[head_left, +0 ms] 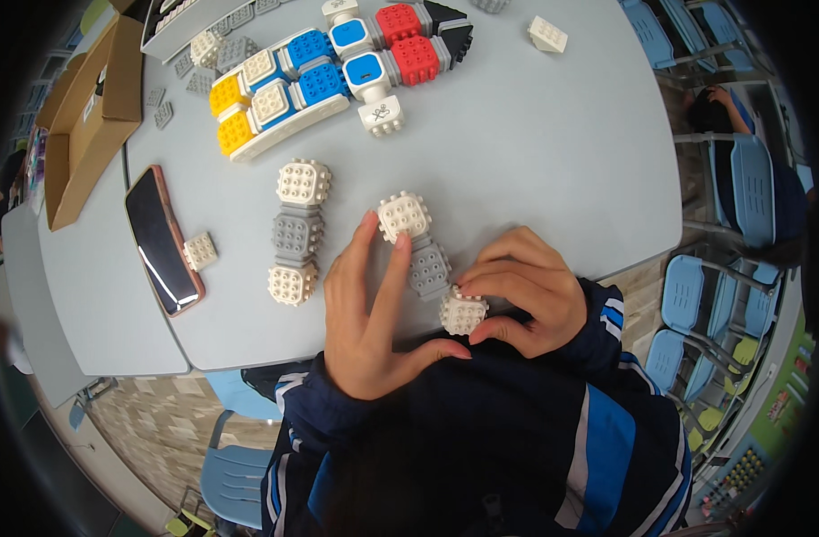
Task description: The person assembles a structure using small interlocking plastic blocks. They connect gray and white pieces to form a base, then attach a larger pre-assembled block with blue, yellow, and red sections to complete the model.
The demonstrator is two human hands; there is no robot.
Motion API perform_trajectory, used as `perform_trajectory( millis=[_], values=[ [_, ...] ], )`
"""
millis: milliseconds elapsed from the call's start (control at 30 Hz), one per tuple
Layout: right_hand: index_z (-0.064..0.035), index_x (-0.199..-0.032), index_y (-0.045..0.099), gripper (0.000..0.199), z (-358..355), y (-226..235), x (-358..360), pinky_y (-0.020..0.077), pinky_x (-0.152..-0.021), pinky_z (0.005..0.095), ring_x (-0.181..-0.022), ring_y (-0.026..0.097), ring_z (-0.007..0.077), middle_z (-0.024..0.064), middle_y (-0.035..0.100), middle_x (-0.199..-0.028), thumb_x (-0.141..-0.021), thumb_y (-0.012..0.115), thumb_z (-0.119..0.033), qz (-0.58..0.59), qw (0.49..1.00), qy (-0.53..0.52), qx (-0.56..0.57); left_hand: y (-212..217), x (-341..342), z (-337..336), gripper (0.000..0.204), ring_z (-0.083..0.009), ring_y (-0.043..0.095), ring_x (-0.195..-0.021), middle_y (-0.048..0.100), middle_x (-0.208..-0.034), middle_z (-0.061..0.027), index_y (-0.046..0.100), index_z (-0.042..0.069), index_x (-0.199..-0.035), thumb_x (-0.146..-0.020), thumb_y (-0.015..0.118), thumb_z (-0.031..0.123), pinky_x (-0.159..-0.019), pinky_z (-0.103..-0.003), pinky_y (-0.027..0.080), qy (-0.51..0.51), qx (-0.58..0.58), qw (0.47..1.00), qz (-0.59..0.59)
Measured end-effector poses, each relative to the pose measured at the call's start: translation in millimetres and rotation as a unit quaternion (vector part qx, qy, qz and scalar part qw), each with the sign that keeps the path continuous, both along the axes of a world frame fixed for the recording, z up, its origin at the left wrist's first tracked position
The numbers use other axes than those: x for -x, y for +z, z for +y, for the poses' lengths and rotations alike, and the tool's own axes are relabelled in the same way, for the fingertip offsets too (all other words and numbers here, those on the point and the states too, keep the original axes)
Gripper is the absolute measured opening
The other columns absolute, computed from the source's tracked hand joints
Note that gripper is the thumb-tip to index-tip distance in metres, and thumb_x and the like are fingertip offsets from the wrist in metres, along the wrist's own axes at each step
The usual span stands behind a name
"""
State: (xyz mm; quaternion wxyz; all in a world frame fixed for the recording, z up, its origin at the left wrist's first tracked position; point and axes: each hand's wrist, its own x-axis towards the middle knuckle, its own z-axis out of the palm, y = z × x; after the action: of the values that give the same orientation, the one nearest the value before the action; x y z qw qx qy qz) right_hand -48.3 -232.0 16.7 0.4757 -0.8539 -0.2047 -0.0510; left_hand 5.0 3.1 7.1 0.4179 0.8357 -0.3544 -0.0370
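Observation:
In front of me lies a short chain of studded building blocks: a white block [404, 217] at the far end, a grey block [429, 268] in the middle and another white block [464, 311] at the near end. My right hand [533, 295] pinches the near white block between thumb and fingers. My left hand [369, 327] is spread, two fingertips resting against the far white block, thumb stretched toward the near one. To the left stands a similar white-grey-white chain [297, 233], untouched. Whether the near block is fully joined to the grey one, I cannot tell.
Farther off on the table [553, 161] lies a yellow, blue, white, red and black block model [320, 80]. A phone [162, 240] with a small white block [200, 251] beside it lies left. A cardboard box [114, 116], loose grey pieces [163, 115] and a white piece [548, 36] lie around.

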Motion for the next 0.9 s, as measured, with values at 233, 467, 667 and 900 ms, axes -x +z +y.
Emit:
perform_trajectory(
  millis=[233, 467, 667, 900],
  values=[
    [-0.0054, -0.102, 0.071, 0.051, 1.7, -0.2, -2.8, 0.0488, -0.077, 0.0376, -0.092, 0.058, 0.0289, 0.0082, 0.065, -0.106, -0.061, 0.09, -0.03, -0.053, 0.997, -0.046, 0.023, -1.8, 0.4, -2.7, 0.106, -0.0419, 0.054, -0.121, 0.035, -0.154, -0.0316, 0.047, 0.001, -0.149, -0.062, 0.092, 0.04, -0.102, -0.048, 0.044, 0.004, 0.009, 1.0, -0.003],
    [-0.0063, -0.096, 0.072, 0.048, 0.7, -1.6, -5.8, 0.0478, -0.072, 0.0362, -0.087, 0.055, 0.0268, 0.0063, 0.063, -0.1, -0.059, 0.09, -0.031, -0.031, 0.998, -0.046, 0.006, -0.7, -0.1, -2.9, 0.105, -0.0396, 0.056, -0.118, 0.035, -0.154, -0.03, 0.048, 0.003, -0.149, -0.058, 0.094, 0.028, -0.1, -0.047, 0.045, 0.004, -0.006, 1.0, 0.003],
    [-0.0046, -0.097, 0.075, 0.041, 0.5, -8.4, -5.0, 0.0482, -0.07, 0.0353, -0.082, 0.056, 0.0252, 0.0065, 0.064, -0.096, -0.064, 0.088, -0.025, -0.03, 0.999, -0.003, -0.033, 2.5, 0.2, -3.6, 0.107, -0.0383, 0.056, -0.118, 0.035, -0.154, -0.0289, 0.049, 0.004, -0.149, -0.054, 0.096, 0.025, -0.101, -0.047, 0.044, 0.008, -0.014, 1.0, 0.016],
    [-0.0039, -0.103, 0.075, 0.043, 0.6, -6.7, -6.7, 0.0485, -0.07, 0.0357, -0.083, 0.057, 0.026, 0.0079, 0.065, -0.098, -0.066, 0.088, -0.022, -0.037, 0.999, 0.003, -0.018, 1.6, 0.5, -4.1, 0.106, -0.0384, 0.056, -0.118, 0.036, -0.153, -0.0287, 0.05, 0.005, -0.148, -0.054, 0.096, 0.023, -0.101, -0.047, 0.044, 0.012, -0.012, 1.0, 0.012]
  ],
)
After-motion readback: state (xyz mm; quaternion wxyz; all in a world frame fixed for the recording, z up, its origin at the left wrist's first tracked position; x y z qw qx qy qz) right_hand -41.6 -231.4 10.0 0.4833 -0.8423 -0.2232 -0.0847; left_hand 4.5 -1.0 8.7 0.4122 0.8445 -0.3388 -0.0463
